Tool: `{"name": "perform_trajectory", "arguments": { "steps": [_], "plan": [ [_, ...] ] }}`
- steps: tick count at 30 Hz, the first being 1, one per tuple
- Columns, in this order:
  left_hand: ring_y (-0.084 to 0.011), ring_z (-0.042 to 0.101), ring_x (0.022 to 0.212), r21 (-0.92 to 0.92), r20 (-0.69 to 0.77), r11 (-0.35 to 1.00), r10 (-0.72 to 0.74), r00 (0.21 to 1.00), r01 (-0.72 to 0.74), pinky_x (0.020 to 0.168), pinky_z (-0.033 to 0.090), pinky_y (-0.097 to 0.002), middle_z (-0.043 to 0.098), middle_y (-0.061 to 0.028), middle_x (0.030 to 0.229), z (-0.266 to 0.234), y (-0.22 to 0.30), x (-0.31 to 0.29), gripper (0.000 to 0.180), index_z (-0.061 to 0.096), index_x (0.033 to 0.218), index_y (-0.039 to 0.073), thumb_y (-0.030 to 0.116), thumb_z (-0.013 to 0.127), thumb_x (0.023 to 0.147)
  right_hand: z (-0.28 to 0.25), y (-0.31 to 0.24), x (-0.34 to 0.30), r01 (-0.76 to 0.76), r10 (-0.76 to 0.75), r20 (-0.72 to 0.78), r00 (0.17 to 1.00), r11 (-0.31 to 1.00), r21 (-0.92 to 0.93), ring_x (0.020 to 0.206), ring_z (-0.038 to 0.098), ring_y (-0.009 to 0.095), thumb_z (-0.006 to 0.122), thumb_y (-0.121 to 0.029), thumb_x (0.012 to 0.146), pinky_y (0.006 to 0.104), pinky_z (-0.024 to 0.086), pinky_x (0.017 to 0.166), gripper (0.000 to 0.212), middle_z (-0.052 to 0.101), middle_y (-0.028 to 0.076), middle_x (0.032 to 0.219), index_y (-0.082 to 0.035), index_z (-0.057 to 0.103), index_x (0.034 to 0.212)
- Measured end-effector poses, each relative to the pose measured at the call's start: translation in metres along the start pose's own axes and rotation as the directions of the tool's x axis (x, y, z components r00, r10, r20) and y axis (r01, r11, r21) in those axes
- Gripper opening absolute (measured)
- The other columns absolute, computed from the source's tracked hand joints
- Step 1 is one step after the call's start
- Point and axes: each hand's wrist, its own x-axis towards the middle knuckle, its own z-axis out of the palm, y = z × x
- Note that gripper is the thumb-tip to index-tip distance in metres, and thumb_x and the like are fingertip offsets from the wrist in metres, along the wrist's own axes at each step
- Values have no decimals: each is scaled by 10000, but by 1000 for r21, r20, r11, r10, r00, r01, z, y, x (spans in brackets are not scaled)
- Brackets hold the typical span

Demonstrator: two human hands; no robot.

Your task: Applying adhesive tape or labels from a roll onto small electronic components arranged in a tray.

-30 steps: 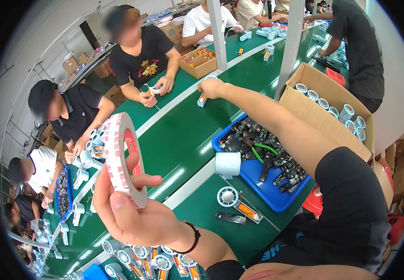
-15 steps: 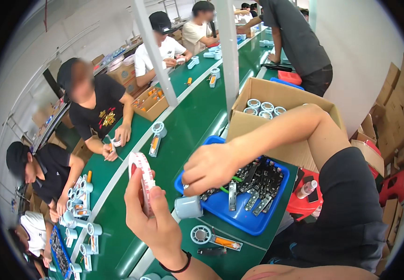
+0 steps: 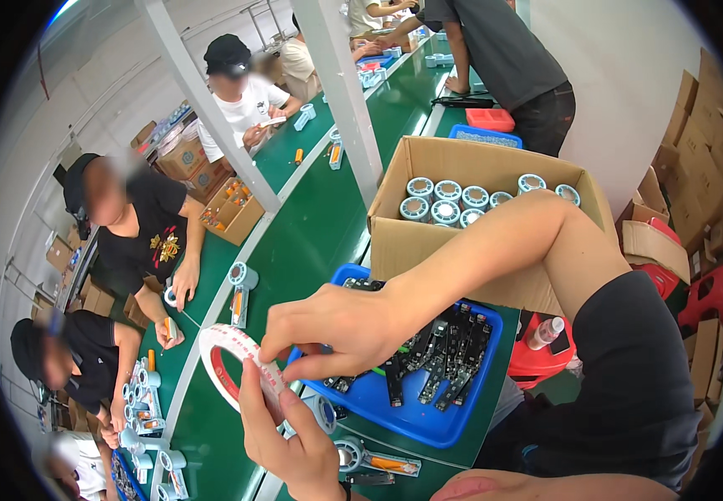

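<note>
A roll of white tape with pinkish-red print (image 3: pixel 271 384) is tilted so its open ring faces left. My left hand (image 3: pixel 290 442) grips it from below, fingers and thumb on either side of the band. From the right, my right hand (image 3: pixel 336 326) reaches over a blue tray (image 3: pixel 428 424) and pinches at the roll's outer face with thumb and forefinger. Any loose tape end there is too small to make out. Several black circuit boards (image 3: pixel 436 359) lie in the tray. Below it rests a light-blue round-headed handheld device (image 3: pixel 388 463) with an orange cell in its handle.
A cardboard box (image 3: pixel 403 250) of round light-blue parts stands behind my right forearm. Co-workers sit across the green table (image 3: pixel 303 242); one holds a small part (image 3: pixel 171 328). A metal post (image 3: pixel 349 100) rises beyond. A red stool (image 3: pixel 545 359) with a bottle is at right.
My right hand has gone left from over the tray to the tape roll. The roll has turned to show its open ring. My view has shifted a little.
</note>
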Motion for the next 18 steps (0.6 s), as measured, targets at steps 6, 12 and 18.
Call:
{"name": "perform_trajectory", "arguments": {
  "steps": [6,12,18],
  "plan": [
    [-192,641,1014,68,16,995,-71,997,70,872,488,-294,654,-174,1189,0,1,2,413,487,1389,-63,65,491,997,5,-6,2,-160,172,-69,983,975,157,648,616,190,712,-122,858,326,487,567,318,548,81,1022,-92,556,1133],
    [-186,639,1020,26,21,995,-98,995,97,867,495,-288,656,-172,1175,-2,0,3,412,486,1390,-61,62,487,998,6,-5,2,-68,75,-65,995,992,104,651,601,186,725,-71,817,319,487,580,290,526,81,1026,-81,570,1062],
    [-196,639,1035,12,29,997,-78,997,77,887,495,-292,646,-180,1193,4,-1,5,408,485,1388,-66,61,472,1000,4,-3,5,-18,33,-98,995,990,142,652,597,188,736,-29,778,307,486,574,247,531,75,996,-70,570,956]
  ]
}}
